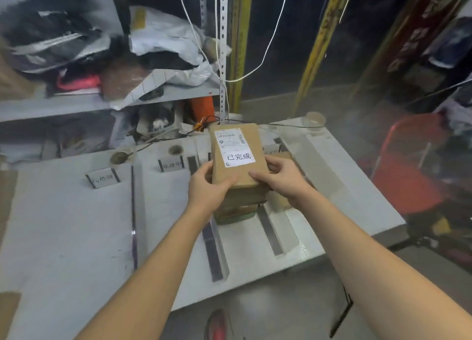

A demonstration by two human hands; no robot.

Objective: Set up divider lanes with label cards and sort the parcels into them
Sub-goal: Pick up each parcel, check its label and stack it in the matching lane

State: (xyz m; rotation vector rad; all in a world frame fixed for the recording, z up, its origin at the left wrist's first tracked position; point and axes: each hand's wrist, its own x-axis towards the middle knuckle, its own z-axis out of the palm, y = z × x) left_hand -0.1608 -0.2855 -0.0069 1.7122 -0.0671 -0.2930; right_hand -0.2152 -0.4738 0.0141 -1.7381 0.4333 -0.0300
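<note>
My left hand point(207, 184) and right hand point(278, 179) clasp a parcel point(237, 173) near the table's point(63, 224) far edge; mid-sorting, I'd next place it by its label point(238, 156).

A cluttered storeroom: metal shelving point(163, 94) heaped with bags point(168, 41), and a worktable point(63, 224) with labelled lanes

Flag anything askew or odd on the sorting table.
The parcel stack under the top parcel is ragged: its layers are offset, not flush. The left hand and right hand grip the top parcel. Two dark round marks stain the far edge of the table.
</note>
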